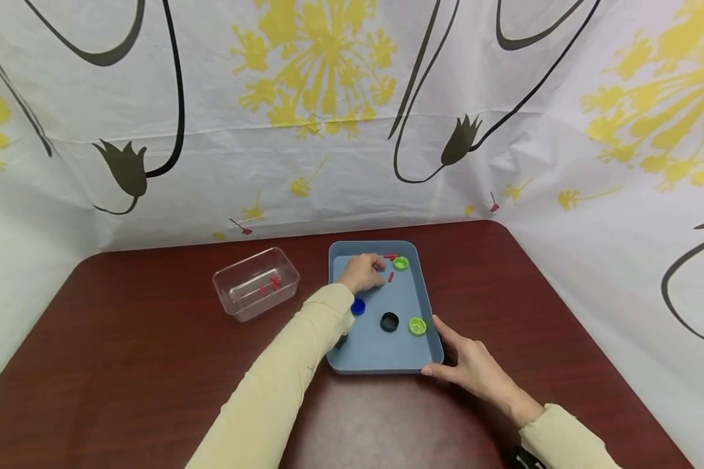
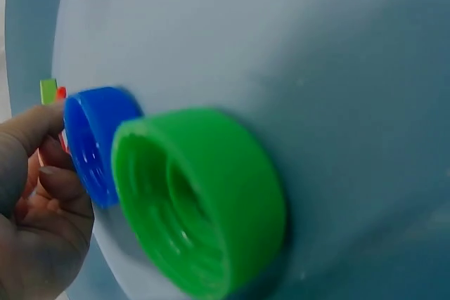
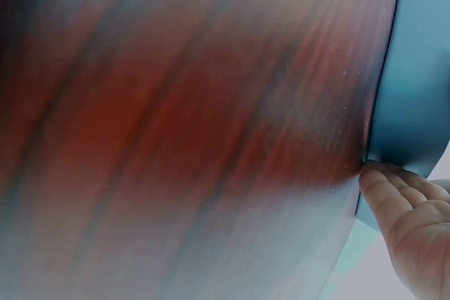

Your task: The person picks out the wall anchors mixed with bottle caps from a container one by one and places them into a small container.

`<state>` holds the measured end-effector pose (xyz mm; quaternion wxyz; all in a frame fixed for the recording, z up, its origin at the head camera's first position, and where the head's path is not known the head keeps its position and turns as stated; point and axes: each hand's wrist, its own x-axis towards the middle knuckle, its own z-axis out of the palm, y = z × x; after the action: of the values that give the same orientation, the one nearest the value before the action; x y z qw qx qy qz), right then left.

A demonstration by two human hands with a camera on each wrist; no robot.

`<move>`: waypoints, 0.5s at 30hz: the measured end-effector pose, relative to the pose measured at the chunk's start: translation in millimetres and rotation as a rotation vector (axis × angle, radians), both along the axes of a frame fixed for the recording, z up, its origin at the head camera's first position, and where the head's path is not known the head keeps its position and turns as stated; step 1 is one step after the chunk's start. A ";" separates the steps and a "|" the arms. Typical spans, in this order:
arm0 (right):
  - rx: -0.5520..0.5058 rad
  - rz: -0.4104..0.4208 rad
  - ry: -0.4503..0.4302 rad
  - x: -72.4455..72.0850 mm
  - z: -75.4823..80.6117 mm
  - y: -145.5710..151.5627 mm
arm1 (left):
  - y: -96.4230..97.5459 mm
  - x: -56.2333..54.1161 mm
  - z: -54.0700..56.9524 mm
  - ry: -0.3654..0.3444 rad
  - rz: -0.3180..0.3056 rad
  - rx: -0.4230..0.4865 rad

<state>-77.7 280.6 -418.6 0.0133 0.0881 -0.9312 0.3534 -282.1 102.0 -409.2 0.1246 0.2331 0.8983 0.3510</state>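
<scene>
On the table stands a blue-grey tray (image 1: 369,355). My left hand (image 1: 362,272) reaches over its far left part, with thumb and fingers curved and a gap between them. A short red stick (image 1: 390,277) lies just beyond the thumb tip. More red sticks (image 1: 390,256) lie near the far rim beside a green cap (image 1: 400,263). In the left wrist view a blue cap (image 2: 105,114) partly hides the fingertips, and a green cap (image 2: 232,194) is closer. My right hand (image 1: 475,365) touches the tray's near right corner, fingers extended along the side, thumb at the front edge.
Left of the tray stands a clear plastic box (image 1: 243,309) holding several red pieces (image 1: 276,283). A black cap (image 1: 390,322) and a lime green cap (image 1: 417,326) sit in the tray. Another dark piece (image 1: 341,341) is partly under the left sleeve. Patterned cloth (image 1: 328,182) hangs behind the table.
</scene>
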 end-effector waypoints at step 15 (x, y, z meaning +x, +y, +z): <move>0.024 -0.023 0.003 -0.8 -3.5 0.9 | 1.9 -18.0 -6.1 -0.061 -0.133 0.000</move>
<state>-78.5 281.6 -422.1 0.0174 0.0781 -0.9363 0.3420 -300.1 103.9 -415.3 0.1750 0.2814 0.8766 0.3488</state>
